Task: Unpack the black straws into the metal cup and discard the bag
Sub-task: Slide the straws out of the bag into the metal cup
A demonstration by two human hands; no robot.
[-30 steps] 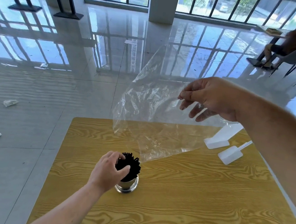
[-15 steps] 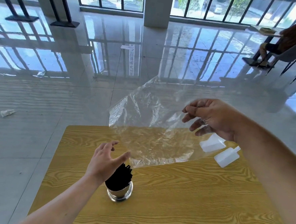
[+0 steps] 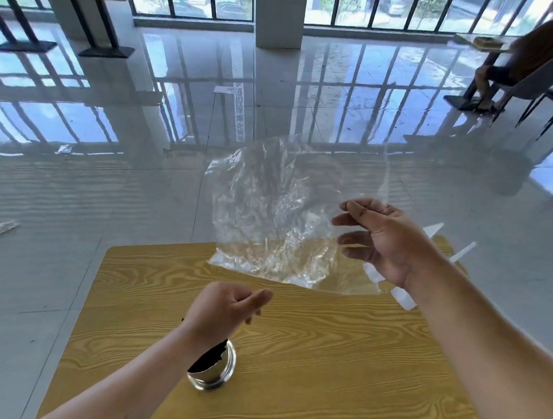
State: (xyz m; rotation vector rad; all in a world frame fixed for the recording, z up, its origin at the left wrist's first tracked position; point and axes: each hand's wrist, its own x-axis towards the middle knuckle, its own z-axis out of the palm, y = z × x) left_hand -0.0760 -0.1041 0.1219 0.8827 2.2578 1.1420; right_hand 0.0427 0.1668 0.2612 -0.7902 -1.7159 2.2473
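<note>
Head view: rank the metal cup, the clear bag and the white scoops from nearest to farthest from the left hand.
1. Metal cup, just below the left hand.
2. Clear bag, above it, held by the right hand.
3. White scoops, far right table edge.

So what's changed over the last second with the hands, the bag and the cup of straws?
The left hand let go of the black straws and lifted off the metal cup, now empty and reaching toward the plastic bag. The right hand lowered the bag toward the table, still pinching its edge. Straws stay in the cup; the white pieces haven't moved.
</note>
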